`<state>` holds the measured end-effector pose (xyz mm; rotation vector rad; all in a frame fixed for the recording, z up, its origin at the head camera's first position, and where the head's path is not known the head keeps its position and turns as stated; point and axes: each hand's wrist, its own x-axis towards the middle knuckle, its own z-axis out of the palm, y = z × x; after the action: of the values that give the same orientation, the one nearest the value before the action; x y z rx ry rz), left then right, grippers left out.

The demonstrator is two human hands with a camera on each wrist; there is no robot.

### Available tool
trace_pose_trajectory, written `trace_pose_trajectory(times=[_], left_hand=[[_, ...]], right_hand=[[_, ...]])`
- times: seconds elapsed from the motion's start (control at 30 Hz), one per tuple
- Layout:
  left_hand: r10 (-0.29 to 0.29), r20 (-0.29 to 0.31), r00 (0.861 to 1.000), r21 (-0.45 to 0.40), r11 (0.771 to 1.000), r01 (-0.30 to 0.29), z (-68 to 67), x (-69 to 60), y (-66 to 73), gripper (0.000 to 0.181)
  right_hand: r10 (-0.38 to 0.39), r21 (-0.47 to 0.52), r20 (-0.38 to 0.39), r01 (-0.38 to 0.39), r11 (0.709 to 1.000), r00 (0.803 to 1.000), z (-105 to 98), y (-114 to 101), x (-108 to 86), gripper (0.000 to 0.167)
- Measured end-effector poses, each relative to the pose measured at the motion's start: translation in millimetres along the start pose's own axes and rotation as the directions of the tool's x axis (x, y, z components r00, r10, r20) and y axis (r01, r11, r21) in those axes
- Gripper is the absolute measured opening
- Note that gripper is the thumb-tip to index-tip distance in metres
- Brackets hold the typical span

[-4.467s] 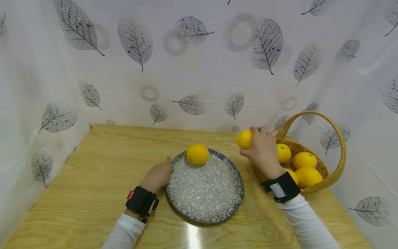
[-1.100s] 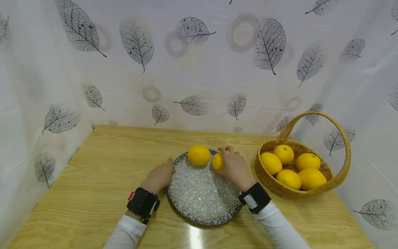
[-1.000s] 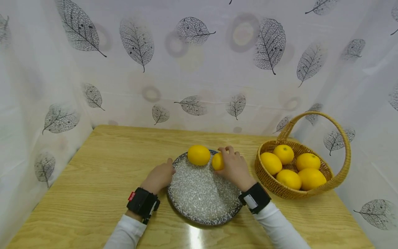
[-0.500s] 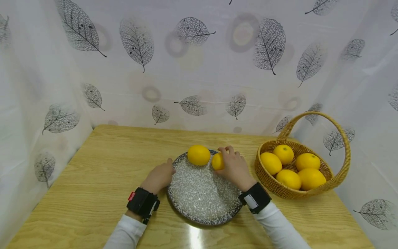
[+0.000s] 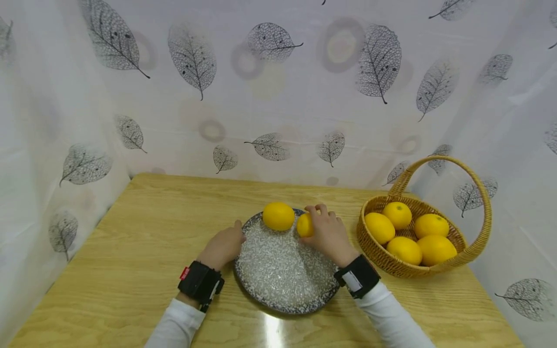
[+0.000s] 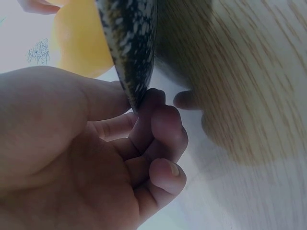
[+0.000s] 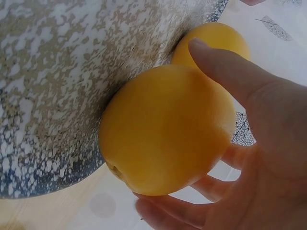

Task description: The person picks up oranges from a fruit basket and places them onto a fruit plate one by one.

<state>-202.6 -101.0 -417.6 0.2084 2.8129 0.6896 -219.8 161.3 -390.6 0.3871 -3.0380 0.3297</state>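
A round grey speckled plate [image 5: 278,275] with a dark rim lies on the wooden table. My left hand [image 5: 223,245] grips its left rim; in the left wrist view the plate's edge [image 6: 132,43] sits between thumb and curled fingers. At the plate's far right, my right hand [image 5: 329,238] holds a yellow lemon [image 5: 305,225], its thumb on one side and fingers on the other. The right wrist view shows this lemon [image 7: 165,132] against the plate surface. A second lemon [image 5: 278,216] rests at the plate's far edge, just left of the held one.
A wicker basket [image 5: 378,258] with a tall arched handle stands to the right, holding several lemons [image 5: 404,250]. Behind the table [image 5: 152,232] hangs a white curtain [image 5: 278,111] printed with leaves, also along both sides.
Since the oldest frame, my right hand has carried the lemon leftward from beside the basket onto the plate. Over the last second both hands have stayed put.
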Motion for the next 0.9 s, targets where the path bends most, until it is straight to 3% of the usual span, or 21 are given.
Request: trace_pose_trajectory(times=[0.6,0.9], left_hand=[[0.001,0.005,1.000,0.030,1.000,-0.001,0.3,1.8,-0.1,0.055],[-0.001,0.009,1.000,0.022,1.000,0.000,-1.1,0.0,1.6,0.056]], right_hand=[[-0.027,0.063,0.050,0.024,0.998,0.998,-13,2,1.5,0.085],[-0.017,0.059,0.036,0.015,0.998,0.999,-32,6,-1.1,0.073]])
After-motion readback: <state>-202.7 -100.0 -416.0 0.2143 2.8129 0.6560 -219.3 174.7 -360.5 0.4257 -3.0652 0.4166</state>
